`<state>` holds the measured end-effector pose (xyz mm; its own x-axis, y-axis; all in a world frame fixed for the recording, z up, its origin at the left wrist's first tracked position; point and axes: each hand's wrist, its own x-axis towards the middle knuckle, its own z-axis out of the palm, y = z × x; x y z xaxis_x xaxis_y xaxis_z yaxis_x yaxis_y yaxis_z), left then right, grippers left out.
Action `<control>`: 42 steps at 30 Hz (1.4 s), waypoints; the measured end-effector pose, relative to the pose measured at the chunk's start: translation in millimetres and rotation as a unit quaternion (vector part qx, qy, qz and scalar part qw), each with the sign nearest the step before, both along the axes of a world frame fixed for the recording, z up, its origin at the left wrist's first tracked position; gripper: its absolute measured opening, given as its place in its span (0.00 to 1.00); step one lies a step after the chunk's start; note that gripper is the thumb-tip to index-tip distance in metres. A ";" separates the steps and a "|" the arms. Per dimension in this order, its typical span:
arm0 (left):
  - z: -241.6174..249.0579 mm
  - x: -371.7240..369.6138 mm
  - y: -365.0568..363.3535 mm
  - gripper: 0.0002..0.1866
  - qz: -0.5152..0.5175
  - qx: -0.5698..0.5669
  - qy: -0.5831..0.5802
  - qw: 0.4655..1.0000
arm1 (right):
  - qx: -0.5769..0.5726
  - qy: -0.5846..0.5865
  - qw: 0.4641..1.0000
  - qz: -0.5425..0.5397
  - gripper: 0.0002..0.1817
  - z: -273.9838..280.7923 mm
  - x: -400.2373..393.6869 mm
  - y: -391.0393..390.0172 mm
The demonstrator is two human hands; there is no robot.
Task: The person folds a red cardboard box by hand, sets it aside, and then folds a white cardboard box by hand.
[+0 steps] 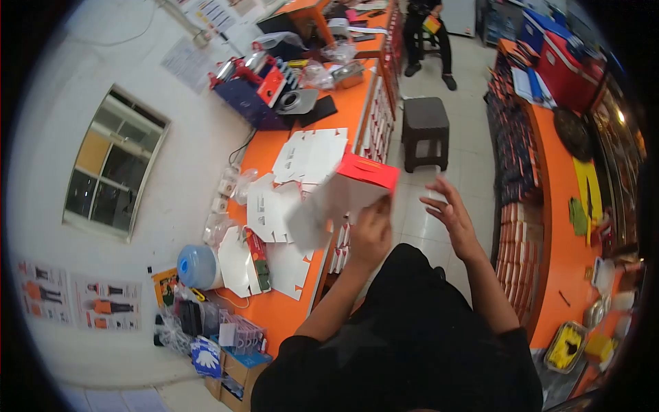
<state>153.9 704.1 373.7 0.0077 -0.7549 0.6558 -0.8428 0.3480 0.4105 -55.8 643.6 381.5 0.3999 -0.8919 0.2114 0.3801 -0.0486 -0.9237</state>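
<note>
"Where's the box (350,191)?"
"In the left hand (369,239), held near its red end, fingertips blurred; it slants leftward over the counter (278,319)."
"The right hand (452,214)?"
"Fingers spread, right of it, apart. Stool (425,115) beyond."

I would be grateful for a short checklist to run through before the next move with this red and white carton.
1. Left hand grips carton: ok.
2. Right hand is free: ok, open and apart from the carton.
3. Carton is fully closed: cannot tell, its white part is blurred.
4. Carton is empty: cannot tell, its inside is hidden.
5. More flat blanks are at hand: ok, several lie on the counter.
6. Counter beside the left hand is uncluttered: not ok, blanks overlap there.
</note>
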 end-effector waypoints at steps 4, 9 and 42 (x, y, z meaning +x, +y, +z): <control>-27.0 97.4 -5.0 0.15 0.208 0.050 0.007 0.977 | 0.120 0.232 0.955 0.138 0.29 -71.7 -43.1 -18.8; -115.6 240.0 -24.9 0.22 0.388 0.235 -0.010 0.891 | 0.328 0.286 0.898 0.065 0.26 -191.9 -114.0 -9.0; -227.3 315.6 -199.0 0.12 0.231 0.378 0.030 0.896 | 0.556 0.247 0.773 -0.180 0.20 -318.4 -210.9 25.9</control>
<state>469.4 505.1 146.4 0.4517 -0.8905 -0.0547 -0.7939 -0.4291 0.4309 -266.7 669.6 63.1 -0.1299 -0.4851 -0.8647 0.1142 0.8590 -0.4991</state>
